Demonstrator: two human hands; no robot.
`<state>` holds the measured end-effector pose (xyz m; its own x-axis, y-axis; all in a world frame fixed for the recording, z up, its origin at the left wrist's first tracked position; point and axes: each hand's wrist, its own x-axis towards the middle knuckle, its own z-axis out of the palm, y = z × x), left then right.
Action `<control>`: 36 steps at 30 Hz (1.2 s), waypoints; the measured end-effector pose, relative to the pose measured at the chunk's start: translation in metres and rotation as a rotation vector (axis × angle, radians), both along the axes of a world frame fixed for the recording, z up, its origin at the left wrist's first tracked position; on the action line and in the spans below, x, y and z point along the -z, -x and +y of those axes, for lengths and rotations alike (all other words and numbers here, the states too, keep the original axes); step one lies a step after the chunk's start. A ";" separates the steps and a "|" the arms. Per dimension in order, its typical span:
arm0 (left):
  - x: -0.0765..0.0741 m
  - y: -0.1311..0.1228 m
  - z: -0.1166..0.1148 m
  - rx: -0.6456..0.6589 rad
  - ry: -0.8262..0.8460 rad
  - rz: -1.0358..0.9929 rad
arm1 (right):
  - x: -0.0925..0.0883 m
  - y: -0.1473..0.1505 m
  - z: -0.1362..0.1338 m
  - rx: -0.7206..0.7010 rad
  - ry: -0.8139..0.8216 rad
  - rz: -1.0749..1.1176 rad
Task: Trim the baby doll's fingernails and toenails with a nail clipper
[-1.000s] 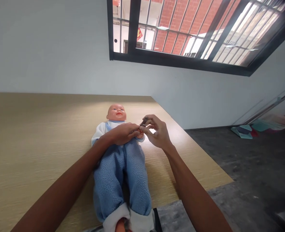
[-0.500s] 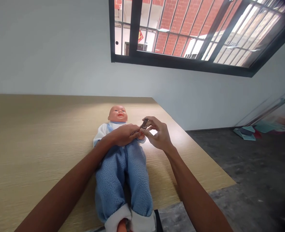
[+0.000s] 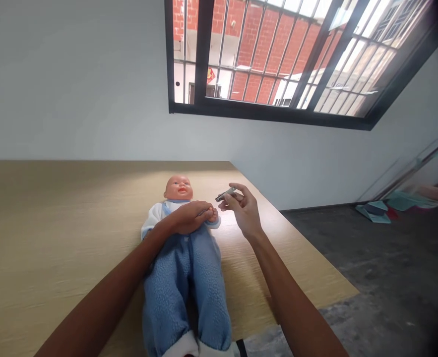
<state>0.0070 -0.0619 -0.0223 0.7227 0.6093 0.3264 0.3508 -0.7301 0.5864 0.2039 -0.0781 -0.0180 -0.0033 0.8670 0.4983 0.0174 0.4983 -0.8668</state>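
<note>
A baby doll [image 3: 183, 270] in a blue fleece suit lies on its back on the wooden table [image 3: 55, 238], head pointing away from me. My left hand [image 3: 191, 216] is closed around the doll's small hand at its chest. My right hand [image 3: 243, 208] hovers just to the right of it, pinching a small metal nail clipper [image 3: 225, 194] between thumb and fingers. The clipper's tip points toward the doll's hand, a short gap away from it.
A grey wall and a barred window [image 3: 278, 59] stand behind the table. The table's right edge runs diagonally beside my right arm, with dark floor [image 3: 390, 277] beyond. Coloured sheets [image 3: 378, 210] lie on the floor by the far wall.
My right hand has drawn the clipper slightly up and right, away from the doll's fingers. My left hand keeps its hold. The view has tilted a little upward.
</note>
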 end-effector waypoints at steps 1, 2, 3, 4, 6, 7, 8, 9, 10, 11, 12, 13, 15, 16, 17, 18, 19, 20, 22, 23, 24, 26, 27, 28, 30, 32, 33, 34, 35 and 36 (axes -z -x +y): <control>0.000 -0.001 0.001 -0.008 0.013 -0.022 | -0.001 0.000 0.000 0.010 0.018 0.022; 0.000 -0.003 0.002 -0.014 0.027 -0.043 | -0.001 0.000 0.000 0.020 0.033 0.041; -0.001 -0.004 0.003 -0.018 0.041 -0.062 | -0.002 0.000 0.000 0.027 0.044 0.055; -0.001 -0.005 0.003 -0.020 0.058 -0.079 | -0.002 0.000 -0.001 0.030 0.053 0.064; -0.001 -0.007 0.002 -0.017 0.093 -0.111 | -0.004 0.002 -0.003 0.026 0.068 0.071; -0.002 -0.008 0.001 -0.011 0.110 -0.126 | -0.004 0.002 -0.003 0.022 0.074 0.070; -0.002 -0.009 0.000 -0.001 0.126 -0.140 | -0.005 0.002 -0.004 0.019 0.078 0.067; -0.002 -0.009 -0.001 0.009 0.139 -0.152 | -0.006 0.002 -0.004 0.018 0.079 0.063; -0.002 -0.009 -0.002 0.019 0.149 -0.162 | -0.007 0.002 -0.004 0.019 0.077 0.058; -0.002 -0.009 -0.003 0.027 0.156 -0.172 | -0.008 0.001 -0.004 0.023 0.070 0.051; -0.002 -0.009 -0.003 0.033 0.161 -0.182 | -0.008 0.001 -0.004 0.030 0.058 0.041; -0.002 -0.009 -0.004 0.038 0.164 -0.190 | -0.009 0.001 -0.005 0.041 0.040 0.029; -0.002 -0.008 -0.004 0.043 0.168 -0.200 | -0.010 0.003 -0.008 0.085 -0.016 -0.003; -0.001 -0.008 -0.005 0.042 0.167 -0.201 | -0.010 0.004 -0.010 0.118 -0.057 -0.022; -0.001 -0.008 -0.005 0.039 0.163 -0.201 | -0.009 0.006 -0.013 0.157 -0.104 -0.043; -0.001 -0.007 -0.004 0.034 0.157 -0.199 | -0.009 0.008 -0.016 0.197 -0.155 -0.068; 0.000 -0.007 -0.004 0.029 0.148 -0.197 | -0.008 0.010 -0.019 0.234 -0.207 -0.097; 0.000 -0.007 -0.004 0.024 0.140 -0.194 | -0.007 0.013 -0.022 0.266 -0.259 -0.132; 0.001 -0.007 -0.003 0.022 0.127 -0.188 | -0.004 0.016 -0.026 0.313 -0.361 -0.209; 0.002 -0.007 -0.002 0.023 0.123 -0.185 | -0.002 0.018 -0.027 0.333 -0.410 -0.249; 0.003 -0.006 -0.002 0.024 0.119 -0.181 | 0.000 0.018 -0.028 0.351 -0.458 -0.288; 0.004 -0.006 0.000 0.025 0.107 -0.176 | 0.003 0.019 -0.027 0.384 -0.543 -0.360; 0.005 -0.006 0.001 0.024 0.098 -0.174 | 0.004 0.019 -0.027 0.399 -0.579 -0.391; 0.006 -0.005 0.001 0.024 0.090 -0.172 | 0.006 0.019 -0.026 0.411 -0.610 -0.421; 0.007 -0.005 0.003 0.021 0.077 -0.168 | 0.008 0.020 -0.025 0.437 -0.660 -0.473; 0.008 -0.006 0.003 0.015 0.069 -0.165 | 0.009 0.020 -0.025 0.460 -0.697 -0.512; 0.007 -0.006 0.003 0.012 0.067 -0.163 | 0.010 0.020 -0.025 0.470 -0.712 -0.526; 0.007 -0.006 0.003 0.008 0.064 -0.162 | 0.010 0.020 -0.025 0.477 -0.726 -0.537; 0.007 -0.006 0.003 0.005 0.061 -0.161 | 0.011 0.020 -0.024 0.483 -0.738 -0.544; 0.006 -0.006 0.002 0.002 0.056 -0.160 | 0.012 0.021 -0.024 0.488 -0.748 -0.548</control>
<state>0.0130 -0.0597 -0.0283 0.6658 0.6282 0.4025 0.2483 -0.6953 0.6745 0.1832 -0.1023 -0.0298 -0.1234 0.3065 0.9438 0.6585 0.7368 -0.1532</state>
